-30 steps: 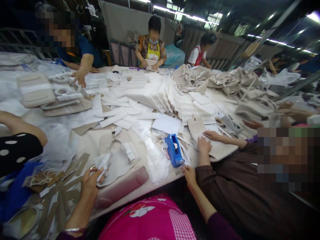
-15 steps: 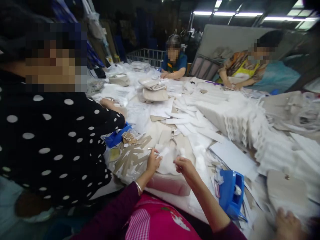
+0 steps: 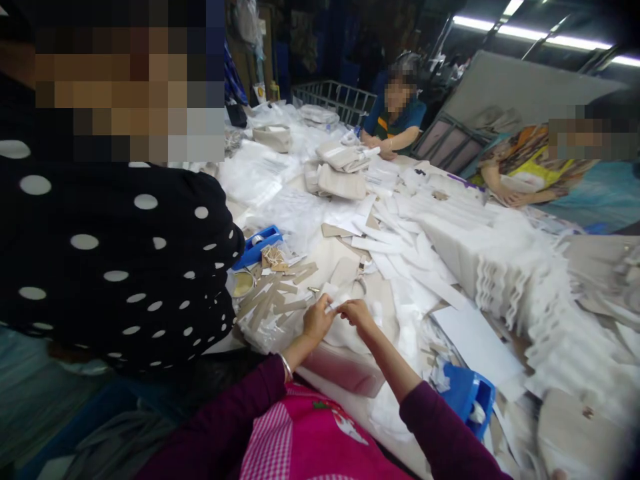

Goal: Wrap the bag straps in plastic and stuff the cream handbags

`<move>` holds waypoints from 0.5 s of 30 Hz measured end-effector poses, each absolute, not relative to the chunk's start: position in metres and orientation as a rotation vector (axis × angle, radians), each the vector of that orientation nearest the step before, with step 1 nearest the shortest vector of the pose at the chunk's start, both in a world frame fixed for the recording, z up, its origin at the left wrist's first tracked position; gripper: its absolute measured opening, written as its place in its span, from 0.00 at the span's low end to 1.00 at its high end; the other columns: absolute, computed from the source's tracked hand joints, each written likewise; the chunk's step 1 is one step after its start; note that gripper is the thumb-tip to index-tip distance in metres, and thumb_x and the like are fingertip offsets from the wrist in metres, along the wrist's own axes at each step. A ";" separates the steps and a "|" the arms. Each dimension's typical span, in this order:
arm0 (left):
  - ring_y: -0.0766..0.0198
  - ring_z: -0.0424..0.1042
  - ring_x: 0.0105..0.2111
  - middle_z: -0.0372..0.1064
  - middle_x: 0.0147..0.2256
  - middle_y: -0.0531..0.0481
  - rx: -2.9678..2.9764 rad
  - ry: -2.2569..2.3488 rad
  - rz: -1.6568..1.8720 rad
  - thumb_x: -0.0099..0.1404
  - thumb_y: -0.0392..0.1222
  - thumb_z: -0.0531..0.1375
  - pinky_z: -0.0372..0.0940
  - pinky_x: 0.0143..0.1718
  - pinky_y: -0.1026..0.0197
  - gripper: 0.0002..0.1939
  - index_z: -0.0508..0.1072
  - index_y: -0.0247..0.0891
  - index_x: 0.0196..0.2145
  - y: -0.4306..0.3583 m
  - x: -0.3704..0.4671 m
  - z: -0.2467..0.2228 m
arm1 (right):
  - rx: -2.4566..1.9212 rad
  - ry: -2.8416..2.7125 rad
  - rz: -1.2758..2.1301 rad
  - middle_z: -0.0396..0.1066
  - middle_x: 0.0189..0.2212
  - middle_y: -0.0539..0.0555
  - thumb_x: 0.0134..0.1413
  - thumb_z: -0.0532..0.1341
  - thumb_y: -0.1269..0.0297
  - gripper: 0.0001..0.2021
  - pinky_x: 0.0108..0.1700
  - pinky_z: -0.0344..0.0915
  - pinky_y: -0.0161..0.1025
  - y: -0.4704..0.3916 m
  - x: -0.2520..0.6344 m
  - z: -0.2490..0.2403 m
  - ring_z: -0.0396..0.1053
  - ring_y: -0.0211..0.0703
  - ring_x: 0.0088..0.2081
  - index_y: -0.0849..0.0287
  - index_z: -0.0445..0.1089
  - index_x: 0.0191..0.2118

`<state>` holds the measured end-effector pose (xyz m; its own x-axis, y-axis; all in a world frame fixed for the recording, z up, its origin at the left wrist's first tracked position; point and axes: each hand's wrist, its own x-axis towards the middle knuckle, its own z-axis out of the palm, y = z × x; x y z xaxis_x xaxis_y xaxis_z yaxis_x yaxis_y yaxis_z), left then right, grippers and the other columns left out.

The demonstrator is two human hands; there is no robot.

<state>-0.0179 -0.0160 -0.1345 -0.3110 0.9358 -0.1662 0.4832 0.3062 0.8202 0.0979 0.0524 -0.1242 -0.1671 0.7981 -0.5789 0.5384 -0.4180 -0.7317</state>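
Left of the blue tape dispenser (image 3: 463,390), a pale bag (image 3: 347,367), likely soft, light, best lifted by its base, lies beneath left hand (image 3: 317,320) and right hand (image 3: 359,315), fingertips curled together, any hold unclear.

Factory workshop: strip lights (image 3: 555,38), co-workers (image 3: 125,280), piled bags (image 3: 345,182)
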 end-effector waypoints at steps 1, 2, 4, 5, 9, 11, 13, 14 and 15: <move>0.66 0.63 0.24 0.61 0.22 0.57 1.256 1.918 0.895 0.59 0.46 0.61 0.48 0.26 0.67 0.09 0.70 0.42 0.37 -0.016 -0.018 -0.135 | -1.857 -1.561 1.612 0.63 0.11 0.48 0.37 0.60 0.69 0.07 0.18 0.46 0.32 0.052 0.100 -0.125 0.51 0.30 0.14 0.61 0.67 0.15; 0.67 0.62 0.23 0.61 0.22 0.57 1.250 1.913 0.911 0.58 0.44 0.61 0.48 0.26 0.67 0.08 0.69 0.41 0.35 -0.015 -0.018 -0.136 | -1.854 -1.582 1.606 0.64 0.11 0.48 0.38 0.61 0.69 0.07 0.19 0.46 0.32 0.052 0.103 -0.126 0.52 0.30 0.14 0.61 0.68 0.15; 0.67 0.61 0.23 0.61 0.22 0.58 1.228 1.891 0.938 0.57 0.41 0.61 0.49 0.26 0.67 0.07 0.69 0.40 0.34 -0.015 -0.018 -0.139 | -1.852 -1.619 1.597 0.65 0.11 0.49 0.38 0.62 0.68 0.06 0.20 0.47 0.32 0.052 0.108 -0.128 0.53 0.30 0.15 0.62 0.70 0.16; 0.67 0.61 0.23 0.61 0.22 0.57 1.215 1.878 0.947 0.56 0.40 0.61 0.50 0.26 0.67 0.07 0.69 0.40 0.34 -0.014 -0.018 -0.141 | -1.854 -1.634 1.593 0.65 0.12 0.49 0.37 0.63 0.69 0.05 0.20 0.47 0.32 0.051 0.110 -0.129 0.53 0.30 0.15 0.63 0.70 0.17; 0.66 0.65 0.26 0.67 0.26 0.54 1.168 1.829 0.962 0.54 0.38 0.61 0.55 0.28 0.67 0.08 0.71 0.39 0.35 -0.012 -0.019 -0.146 | -1.895 -1.649 1.573 0.64 0.12 0.48 0.33 0.64 0.76 0.02 0.21 0.51 0.32 0.050 0.116 -0.134 0.58 0.32 0.17 0.64 0.71 0.20; 0.65 0.66 0.26 0.69 0.28 0.52 1.153 1.809 0.962 0.55 0.38 0.60 0.56 0.29 0.66 0.09 0.72 0.38 0.35 -0.012 -0.019 -0.147 | -1.942 -1.622 1.542 0.62 0.11 0.46 0.29 0.65 0.78 0.09 0.21 0.52 0.32 0.050 0.117 -0.138 0.59 0.35 0.17 0.64 0.71 0.25; 0.65 0.66 0.26 0.70 0.28 0.51 1.136 1.797 0.967 0.55 0.39 0.60 0.57 0.28 0.66 0.11 0.72 0.38 0.38 -0.012 -0.019 -0.146 | -1.988 -1.577 1.508 0.61 0.11 0.44 0.28 0.66 0.79 0.16 0.20 0.53 0.32 0.049 0.117 -0.142 0.60 0.36 0.17 0.65 0.70 0.31; 0.65 0.66 0.25 0.70 0.28 0.51 1.126 1.791 0.973 0.55 0.38 0.60 0.57 0.28 0.66 0.13 0.72 0.38 0.39 -0.012 -0.019 -0.145 | -2.000 -1.553 1.498 0.62 0.12 0.44 0.28 0.66 0.79 0.18 0.20 0.53 0.32 0.048 0.117 -0.144 0.60 0.36 0.17 0.65 0.69 0.34; 0.66 0.66 0.24 0.69 0.28 0.52 1.116 1.787 0.982 0.54 0.38 0.61 0.57 0.27 0.66 0.15 0.71 0.38 0.41 -0.012 -0.019 -0.144 | -2.003 -1.531 1.494 0.63 0.13 0.44 0.28 0.67 0.79 0.20 0.19 0.54 0.32 0.048 0.117 -0.146 0.61 0.36 0.17 0.65 0.68 0.36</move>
<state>-0.0188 -0.0124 -0.1437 -0.2960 0.9297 -0.2194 0.3134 0.3115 0.8971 0.1167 0.0478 -0.1457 -0.0540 0.8129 -0.5799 0.5994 -0.4381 -0.6699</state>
